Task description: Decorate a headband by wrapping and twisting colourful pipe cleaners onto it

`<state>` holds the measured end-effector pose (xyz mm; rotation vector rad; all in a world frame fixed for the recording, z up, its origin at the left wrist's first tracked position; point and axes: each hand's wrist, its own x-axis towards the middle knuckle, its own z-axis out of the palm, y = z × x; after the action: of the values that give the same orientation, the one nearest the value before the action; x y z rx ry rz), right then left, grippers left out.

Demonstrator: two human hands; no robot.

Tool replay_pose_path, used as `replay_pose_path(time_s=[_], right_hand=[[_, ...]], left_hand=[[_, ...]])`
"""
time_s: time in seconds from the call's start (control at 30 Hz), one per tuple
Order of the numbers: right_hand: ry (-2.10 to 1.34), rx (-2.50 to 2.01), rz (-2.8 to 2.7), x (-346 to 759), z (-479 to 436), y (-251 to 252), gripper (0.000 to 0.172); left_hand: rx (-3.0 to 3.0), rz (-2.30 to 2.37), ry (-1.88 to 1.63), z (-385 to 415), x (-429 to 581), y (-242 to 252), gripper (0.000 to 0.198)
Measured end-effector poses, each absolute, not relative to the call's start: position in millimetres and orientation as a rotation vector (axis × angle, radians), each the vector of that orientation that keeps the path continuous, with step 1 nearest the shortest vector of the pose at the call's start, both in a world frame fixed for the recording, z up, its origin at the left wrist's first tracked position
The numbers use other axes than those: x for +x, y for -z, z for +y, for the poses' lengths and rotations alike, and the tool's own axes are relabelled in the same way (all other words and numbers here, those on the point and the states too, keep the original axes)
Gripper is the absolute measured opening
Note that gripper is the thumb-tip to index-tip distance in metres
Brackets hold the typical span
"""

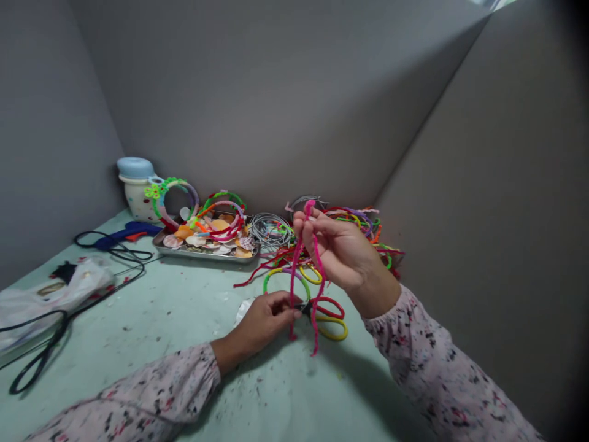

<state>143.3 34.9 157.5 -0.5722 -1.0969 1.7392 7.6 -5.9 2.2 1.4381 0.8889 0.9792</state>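
Metal tray (pixel 214 258) holds shells (pixel 196 241); right fingers (pixel 330 226) pinch a pink strand (pixel 313 316) (left fingers (pixel 279 300) bunched, hold unclear).

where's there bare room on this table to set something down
Widest patch: the pale green tabletop bordered by the metal tray, black cable and left hand, just small specks there. A nearer one lies between the scissors and left sleeve. Crowded: the back, with tray, wire coil and pipe-cleaner heap; far left, with the plastic bag.
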Motion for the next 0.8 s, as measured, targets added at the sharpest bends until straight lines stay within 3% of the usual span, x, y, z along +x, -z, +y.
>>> replay_pose_path(time_s=[0.1,0.3,0.53,0.8], right_hand=[[-1.579,-0.670,-1.182,148.9,44.2,-152.1,0.018],[-0.848,-1.007,-1.244,198.1,108.0,-142.2,0.012],[-0.598,-0.949,-0.907,265.0,184.4,-166.9,0.017],[-0.403,-0.969,-0.696,280.7,243.2,-164.3,0.008]], left_hand=[[1.478,0.910,-0.968,-9.3,5.5,-6.3,0.030],[1.298,0.889,-0.985,-7.4,1.6,0.5,0.043],[1.248,0.903,-1.004,-4.8,2.4,4.9,0.040],[1.286,0.947,-0.967,-4.2,3.1,5.3,0.038]])
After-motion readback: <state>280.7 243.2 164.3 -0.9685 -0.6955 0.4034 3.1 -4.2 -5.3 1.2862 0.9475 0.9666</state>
